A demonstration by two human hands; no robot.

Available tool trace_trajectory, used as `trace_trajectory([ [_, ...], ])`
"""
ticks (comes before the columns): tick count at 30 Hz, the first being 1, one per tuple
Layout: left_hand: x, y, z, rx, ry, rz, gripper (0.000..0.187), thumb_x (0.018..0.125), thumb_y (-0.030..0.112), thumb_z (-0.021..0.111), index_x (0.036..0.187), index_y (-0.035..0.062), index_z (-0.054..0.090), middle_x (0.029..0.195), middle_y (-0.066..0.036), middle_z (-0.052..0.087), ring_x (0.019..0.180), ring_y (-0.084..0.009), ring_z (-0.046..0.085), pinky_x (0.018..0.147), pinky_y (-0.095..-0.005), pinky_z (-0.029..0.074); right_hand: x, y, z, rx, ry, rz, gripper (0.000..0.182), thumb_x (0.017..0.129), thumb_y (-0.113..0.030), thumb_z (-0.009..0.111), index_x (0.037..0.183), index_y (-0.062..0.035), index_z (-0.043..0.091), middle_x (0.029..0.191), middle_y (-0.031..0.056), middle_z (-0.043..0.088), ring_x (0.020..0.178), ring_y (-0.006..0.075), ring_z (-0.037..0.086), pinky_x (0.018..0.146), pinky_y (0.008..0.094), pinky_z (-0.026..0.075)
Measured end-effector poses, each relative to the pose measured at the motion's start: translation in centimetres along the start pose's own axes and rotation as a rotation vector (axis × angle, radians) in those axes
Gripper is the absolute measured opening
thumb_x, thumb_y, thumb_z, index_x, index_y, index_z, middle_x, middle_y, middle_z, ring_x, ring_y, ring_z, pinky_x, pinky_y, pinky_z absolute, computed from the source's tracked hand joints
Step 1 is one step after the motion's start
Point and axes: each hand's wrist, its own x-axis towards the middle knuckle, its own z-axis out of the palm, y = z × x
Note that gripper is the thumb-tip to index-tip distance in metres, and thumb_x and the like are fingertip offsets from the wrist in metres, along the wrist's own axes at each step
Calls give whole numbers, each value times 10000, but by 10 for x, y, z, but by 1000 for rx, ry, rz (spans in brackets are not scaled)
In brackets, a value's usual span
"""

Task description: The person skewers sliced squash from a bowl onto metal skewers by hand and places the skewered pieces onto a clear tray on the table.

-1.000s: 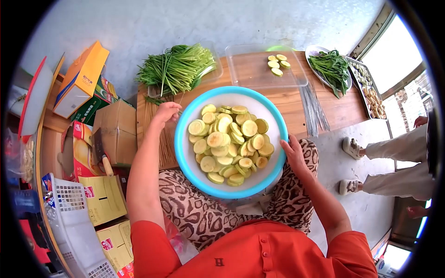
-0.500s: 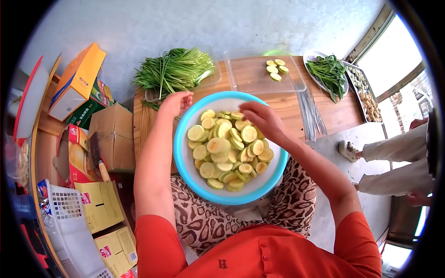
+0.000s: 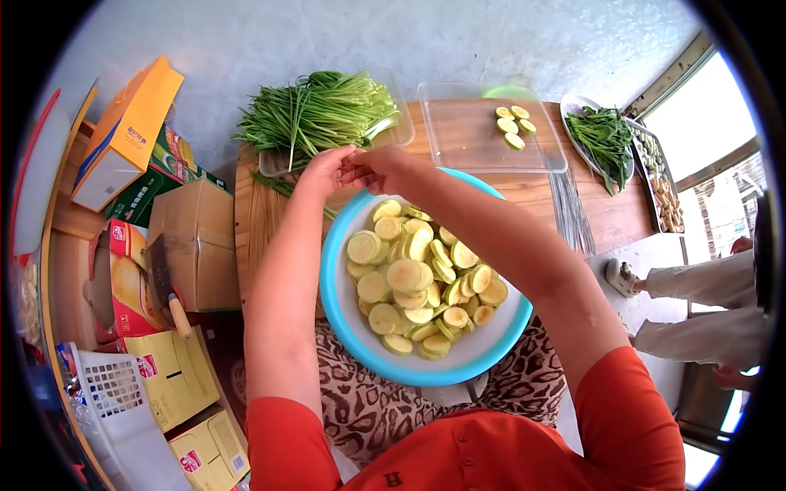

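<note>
Currently, pale-green, round vegetable slices (image 3: 406, 277) are lying heaped inside round white plastic basin (image 3: 330, 286) with blue rim. Slices are looking light and firm, probably snapping if bent, likely slippery on cut faces; peel edge is offering best hold. Left hand (image 3: 326, 173) and right hand (image 3: 382, 169) are overlapping, fingers curled, over basin's far-left rim, just beyond slices; whether they are pinching anything, cannot tell.
</note>
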Motion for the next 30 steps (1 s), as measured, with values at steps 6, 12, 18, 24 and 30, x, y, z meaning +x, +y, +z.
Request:
trace_trajectory([
  [6,33,-3,-4,-39,62,15,228,908,256,538,960,79,672,731,37,596,621,-102,543,572,-261,457,-12,17,5,139,-17,-39,165,951,-201,462,854,-97,544,585,-21,535,424,106,410,420,241,280],
  [12,53,-3,8,-60,151,-5,197,895,239,548,902,97,684,689,39,593,598,-102,539,563,-277,453,-72,27,-2,134,-19,-143,140,914,-131,483,840,-19,522,542,13,472,393,107,328,392,234,231],
  [18,67,-2,0,79,173,10,420,903,485,496,940,106,673,765,2,620,673,-147,566,642,-337,475,-227,56,-18,-134,-49,-170,162,923,-139,469,866,-9,546,511,41,501,352,109,402,348,242,303],
  [24,-22,21,2,407,248,108,592,856,627,484,1102,111,637,906,-12,605,779,-133,555,741,-319,454,-344,117,-161,-687,817,-415,171,907,-146,522,806,-27,593,520,27,525,450,90,513,434,260,406],
  [30,-115,-8,55,466,249,180,342,922,385,537,1059,88,636,848,-2,607,726,-110,581,661,-265,467,-335,181,-331,-831,1093,-243,231,859,-249,570,815,-35,647,608,112,623,565,231,619,560,360,476],
])
